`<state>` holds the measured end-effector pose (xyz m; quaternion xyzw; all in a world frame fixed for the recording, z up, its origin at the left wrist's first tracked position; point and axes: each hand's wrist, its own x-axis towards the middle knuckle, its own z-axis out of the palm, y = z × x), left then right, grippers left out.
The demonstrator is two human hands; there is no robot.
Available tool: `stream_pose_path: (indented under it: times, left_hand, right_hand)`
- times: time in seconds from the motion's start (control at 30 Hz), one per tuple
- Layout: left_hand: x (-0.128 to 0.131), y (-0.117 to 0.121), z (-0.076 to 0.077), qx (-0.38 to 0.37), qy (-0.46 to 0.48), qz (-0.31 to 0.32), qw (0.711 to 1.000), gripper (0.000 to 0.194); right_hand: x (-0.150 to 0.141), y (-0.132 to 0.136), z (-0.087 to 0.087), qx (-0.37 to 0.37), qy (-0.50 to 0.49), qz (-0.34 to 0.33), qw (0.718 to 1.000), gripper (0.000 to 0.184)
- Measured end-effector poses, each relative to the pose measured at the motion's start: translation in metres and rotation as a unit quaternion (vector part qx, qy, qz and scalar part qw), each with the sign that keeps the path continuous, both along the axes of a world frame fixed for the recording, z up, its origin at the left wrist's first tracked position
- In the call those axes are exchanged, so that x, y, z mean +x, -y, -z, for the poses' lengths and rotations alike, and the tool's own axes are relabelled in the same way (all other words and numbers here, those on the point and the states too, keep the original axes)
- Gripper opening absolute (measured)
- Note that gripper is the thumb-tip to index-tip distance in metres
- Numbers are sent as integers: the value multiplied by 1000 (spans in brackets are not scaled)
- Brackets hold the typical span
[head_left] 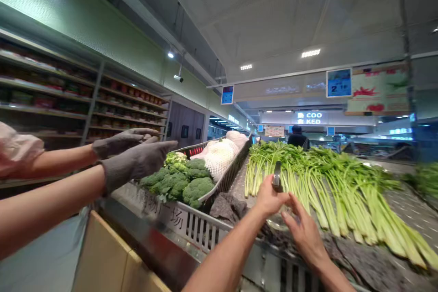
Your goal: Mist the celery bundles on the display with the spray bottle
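My left hand (270,198) is closed around a small dark-and-silver object (276,177), whose narrow upper part stands up above the fingers. Its lower part is hidden, so I cannot tell its kind. Close beside it, my right hand (303,226) has its thumb and fingers apart, the fingertips near my left hand. Something clear and shiny (276,223) shows below both hands. Just beyond lie bunches of celery (308,182) with pale stalks toward me. A crumpled dark grey cloth (227,207) lies left of my left hand.
Another person's two grey-gloved hands (137,159) reach in from the left. Near them, a grey crate (201,232) holds broccoli (171,180) and white vegetables in foam nets (222,157). Stocked shelves (130,105) line the left wall. A person in dark clothes (298,138) stands beyond the celery.
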<state>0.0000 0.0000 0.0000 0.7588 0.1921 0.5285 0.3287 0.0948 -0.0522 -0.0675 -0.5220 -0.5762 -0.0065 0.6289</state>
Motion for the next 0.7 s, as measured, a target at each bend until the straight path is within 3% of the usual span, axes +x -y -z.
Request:
stream_pose_path:
  times: [0.13, 0.3, 0.4, 0.53, 0.7]
  left_hand:
    - [1, -5, 2, -15, 16, 7, 1000, 24]
    - [3, -15, 5, 23, 42, -16, 999, 18]
    - [3, -15, 1, -25, 79, 27, 996, 22]
    - [4, -10, -9, -92, 119, 86, 985, 25]
    - [7, -14, -10, -94, 136, 123, 978, 30]
  right_hand:
    - [-3, -1, -22, -1, 0, -33, 999, 68]
    - [-5, 2, -44, -25, -34, -83, 996, 60]
    - [-5, 2, -45, -28, -17, -83, 996, 54]
    - [-4, -3, -41, -32, 34, -52, 998, 62]
    - [-8, -7, -43, -23, 95, -8, 995, 71]
